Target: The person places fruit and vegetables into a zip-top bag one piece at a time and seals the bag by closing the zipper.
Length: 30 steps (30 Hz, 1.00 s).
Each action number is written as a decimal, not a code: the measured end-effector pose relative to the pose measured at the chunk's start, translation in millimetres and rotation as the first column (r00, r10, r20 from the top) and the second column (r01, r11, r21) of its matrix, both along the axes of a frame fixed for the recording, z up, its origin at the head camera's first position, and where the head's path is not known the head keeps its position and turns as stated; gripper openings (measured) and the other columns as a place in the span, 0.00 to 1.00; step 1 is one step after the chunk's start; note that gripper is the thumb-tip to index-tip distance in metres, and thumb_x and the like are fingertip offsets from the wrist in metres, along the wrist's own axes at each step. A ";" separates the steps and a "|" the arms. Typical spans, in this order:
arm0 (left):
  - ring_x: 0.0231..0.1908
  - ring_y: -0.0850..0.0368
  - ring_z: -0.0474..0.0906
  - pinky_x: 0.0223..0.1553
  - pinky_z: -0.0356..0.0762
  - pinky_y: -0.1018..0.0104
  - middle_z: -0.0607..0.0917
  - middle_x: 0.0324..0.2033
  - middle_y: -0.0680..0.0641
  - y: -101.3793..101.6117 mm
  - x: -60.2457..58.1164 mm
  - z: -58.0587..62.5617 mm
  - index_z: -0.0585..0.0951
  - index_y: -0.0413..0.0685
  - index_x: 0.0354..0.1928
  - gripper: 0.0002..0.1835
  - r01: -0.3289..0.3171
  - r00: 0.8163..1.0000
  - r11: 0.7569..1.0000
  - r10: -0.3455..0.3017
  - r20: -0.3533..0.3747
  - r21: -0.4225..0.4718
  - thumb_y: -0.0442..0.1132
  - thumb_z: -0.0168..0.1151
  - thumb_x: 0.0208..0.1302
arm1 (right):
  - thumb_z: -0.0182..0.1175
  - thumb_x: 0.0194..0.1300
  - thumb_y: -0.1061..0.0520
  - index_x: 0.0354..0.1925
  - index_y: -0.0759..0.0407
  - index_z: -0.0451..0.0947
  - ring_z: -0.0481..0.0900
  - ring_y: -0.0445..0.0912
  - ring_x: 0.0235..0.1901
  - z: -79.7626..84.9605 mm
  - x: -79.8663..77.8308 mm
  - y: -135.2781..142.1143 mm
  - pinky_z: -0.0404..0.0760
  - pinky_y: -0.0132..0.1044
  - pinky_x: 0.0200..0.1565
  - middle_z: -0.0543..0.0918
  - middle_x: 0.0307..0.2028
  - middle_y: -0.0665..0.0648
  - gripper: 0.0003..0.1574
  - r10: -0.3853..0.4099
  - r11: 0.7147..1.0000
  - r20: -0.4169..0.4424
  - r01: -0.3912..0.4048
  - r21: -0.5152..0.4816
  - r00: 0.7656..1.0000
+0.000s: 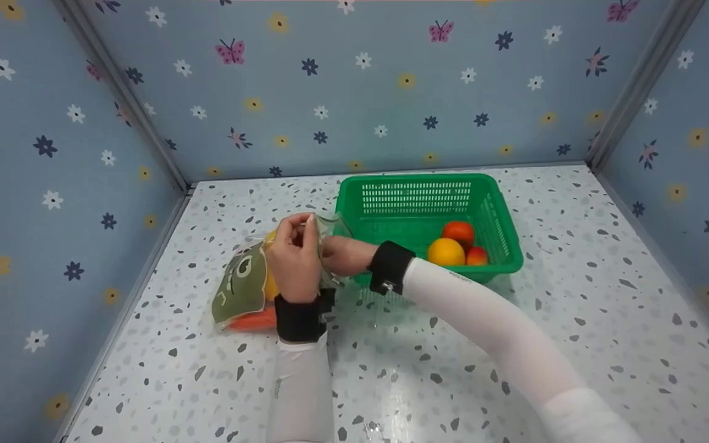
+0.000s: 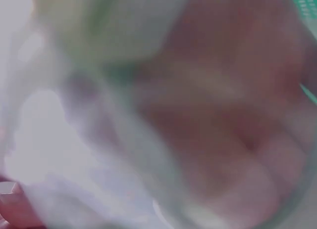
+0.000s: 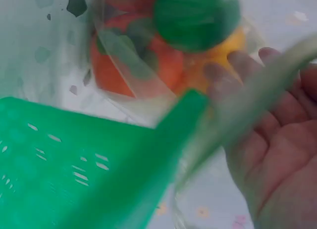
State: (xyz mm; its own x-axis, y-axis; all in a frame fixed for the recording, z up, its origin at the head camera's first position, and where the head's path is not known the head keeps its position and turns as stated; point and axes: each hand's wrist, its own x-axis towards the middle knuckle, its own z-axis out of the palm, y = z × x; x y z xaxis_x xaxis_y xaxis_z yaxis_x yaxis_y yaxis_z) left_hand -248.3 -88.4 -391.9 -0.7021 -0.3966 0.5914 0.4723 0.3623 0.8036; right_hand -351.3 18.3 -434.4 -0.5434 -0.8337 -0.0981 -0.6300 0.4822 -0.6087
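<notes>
On the left of the table stands a clear plastic bag (image 1: 240,286) with a dark green cartoon face. My left hand (image 1: 298,255) pinches its upper edge between thumb and fingers. My right hand (image 1: 349,255) is at the bag's mouth, its fingers partly hidden by clear film. In the right wrist view a bare palm (image 3: 287,164) with loosely spread fingers lies behind the blurred bag rim (image 3: 252,105), holding nothing. Through the film show a green ball-shaped piece (image 3: 195,16), an orange-red fruit with green leaves (image 3: 133,56) and something yellow (image 3: 230,48). The left wrist view is mostly blurred.
A green plastic basket (image 1: 416,178) with slotted walls stands right of the bag, close under my right hand. In its right front corner lie an orange (image 1: 445,252) and two red fruits (image 1: 458,233). Flower-patterned panels (image 1: 354,92) enclose the speckled table (image 1: 576,295) on three sides.
</notes>
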 end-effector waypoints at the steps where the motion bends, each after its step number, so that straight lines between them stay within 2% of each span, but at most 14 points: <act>1: 0.22 0.63 0.69 0.27 0.65 0.73 0.81 0.21 0.40 -0.1 0.2 0.2 0.84 0.35 0.41 0.08 0.001 1.000 1.000 -0.001 0.003 0.003 0.36 0.63 0.73 | 0.51 0.78 0.60 0.41 0.65 0.81 0.71 0.44 0.30 32.9 22.8 9.6 0.68 0.30 0.37 0.76 0.29 0.53 0.14 -0.037 0.997 0.079 0.041 -0.061 0.996; 3: 0.22 0.62 0.69 0.27 0.64 0.73 0.81 0.21 0.40 0.0 0.4 0.7 0.84 0.35 0.41 0.08 0.000 1.000 1.000 0.000 0.006 0.004 0.36 0.62 0.73 | 0.52 0.79 0.57 0.42 0.62 0.84 0.76 0.45 0.30 40.8 25.1 23.5 0.73 0.30 0.37 0.83 0.31 0.57 0.15 -0.044 0.991 0.075 0.053 -0.124 0.996; 5: 0.22 0.62 0.68 0.27 0.64 0.73 0.81 0.21 0.41 -0.1 0.0 1.5 0.84 0.35 0.41 0.09 -0.003 1.000 1.000 0.003 0.007 0.002 0.36 0.62 0.73 | 0.54 0.79 0.56 0.46 0.62 0.85 0.83 0.50 0.35 48.7 24.6 39.2 0.79 0.31 0.41 0.88 0.39 0.62 0.15 -0.044 0.981 0.078 0.057 -0.184 0.996; 7: 0.22 0.61 0.68 0.27 0.64 0.74 0.80 0.22 0.41 -0.4 -0.6 2.4 0.84 0.35 0.41 0.09 -0.006 1.000 1.000 0.006 0.007 0.003 0.36 0.63 0.73 | 0.56 0.78 0.56 0.49 0.62 0.85 0.86 0.55 0.40 56.4 21.4 55.2 0.82 0.34 0.45 0.89 0.45 0.66 0.14 -0.063 0.969 0.088 0.082 -0.234 0.994; 9: 0.23 0.61 0.68 0.27 0.64 0.74 0.80 0.22 0.41 -0.8 -1.0 3.1 0.84 0.35 0.41 0.09 -0.009 1.000 1.000 0.009 0.012 0.008 0.36 0.63 0.73 | 0.58 0.77 0.56 0.50 0.62 0.84 0.87 0.58 0.43 62.1 16.8 71.6 0.84 0.39 0.47 0.88 0.47 0.65 0.13 -0.107 0.959 0.083 0.125 -0.254 0.991; 11: 0.23 0.61 0.69 0.27 0.64 0.74 0.81 0.22 0.41 -1.1 -0.9 3.6 0.84 0.35 0.41 0.09 -0.008 1.000 1.000 0.008 0.016 0.017 0.36 0.63 0.73 | 0.59 0.77 0.55 0.52 0.60 0.83 0.86 0.56 0.43 65.5 11.6 87.5 0.83 0.42 0.48 0.88 0.48 0.63 0.14 -0.167 0.956 0.042 0.172 -0.239 0.985; 15: 0.23 0.61 0.69 0.27 0.64 0.74 0.81 0.23 0.40 -1.5 -0.3 3.4 0.84 0.35 0.41 0.08 -0.010 1.000 1.000 0.009 0.022 0.021 0.35 0.63 0.72 | 0.59 0.77 0.52 0.58 0.56 0.80 0.83 0.54 0.51 62.3 0.2 116.0 0.81 0.47 0.54 0.85 0.55 0.59 0.17 -0.285 0.952 -0.031 0.280 -0.123 0.958; 19: 0.23 0.62 0.68 0.27 0.64 0.74 0.80 0.22 0.41 -1.0 -0.8 2.5 0.84 0.35 0.41 0.08 -0.009 1.000 1.000 0.009 0.017 0.019 0.36 0.64 0.72 | 0.60 0.75 0.49 0.63 0.56 0.77 0.79 0.57 0.61 52.5 -7.0 139.1 0.77 0.53 0.63 0.81 0.63 0.61 0.23 -0.353 0.928 -0.108 0.362 0.086 0.930; 22: 0.22 0.63 0.68 0.27 0.64 0.73 0.80 0.22 0.42 -0.2 -1.2 1.7 0.84 0.34 0.41 0.08 -0.009 1.000 1.000 0.009 0.007 0.014 0.35 0.64 0.71 | 0.62 0.74 0.45 0.65 0.59 0.77 0.79 0.60 0.62 43.9 -6.4 151.5 0.77 0.56 0.63 0.80 0.64 0.65 0.29 -0.352 0.876 -0.202 0.398 0.273 0.914; 25: 0.22 0.63 0.68 0.27 0.64 0.74 0.80 0.22 0.42 0.6 -1.0 1.3 0.84 0.35 0.40 0.08 -0.008 1.000 1.000 0.008 0.002 0.016 0.35 0.64 0.71 | 0.63 0.72 0.40 0.65 0.62 0.77 0.82 0.61 0.58 35.6 -2.7 158.7 0.80 0.56 0.60 0.82 0.61 0.66 0.35 -0.319 0.803 -0.283 0.416 0.426 0.905; 28: 0.22 0.63 0.68 0.27 0.64 0.74 0.81 0.22 0.42 0.9 -1.5 -0.2 0.84 0.35 0.40 0.08 -0.007 1.000 1.000 0.007 -0.001 0.020 0.35 0.64 0.71 | 0.63 0.70 0.35 0.62 0.64 0.79 0.85 0.60 0.54 28.5 1.5 161.0 0.82 0.55 0.57 0.85 0.57 0.65 0.40 -0.292 0.750 -0.319 0.423 0.509 0.902; 30: 0.22 0.63 0.68 0.27 0.64 0.74 0.81 0.22 0.42 1.2 -1.6 -0.8 0.84 0.35 0.40 0.08 -0.004 1.000 1.000 0.004 0.000 0.020 0.35 0.64 0.72 | 0.63 0.68 0.33 0.61 0.64 0.80 0.85 0.59 0.52 24.9 4.0 161.2 0.83 0.55 0.56 0.87 0.54 0.65 0.40 -0.281 0.729 -0.327 0.423 0.539 0.902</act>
State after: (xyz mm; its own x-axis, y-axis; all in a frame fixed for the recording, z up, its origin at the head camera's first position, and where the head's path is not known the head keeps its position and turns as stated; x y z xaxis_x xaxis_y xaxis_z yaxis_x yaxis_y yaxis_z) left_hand -249.9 -87.2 -392.7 -0.7005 -0.4114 0.5831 0.4705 0.3480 0.8109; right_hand -347.3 179.6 -409.5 -0.8511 -0.3934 -0.3476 -0.4173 0.9087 -0.0068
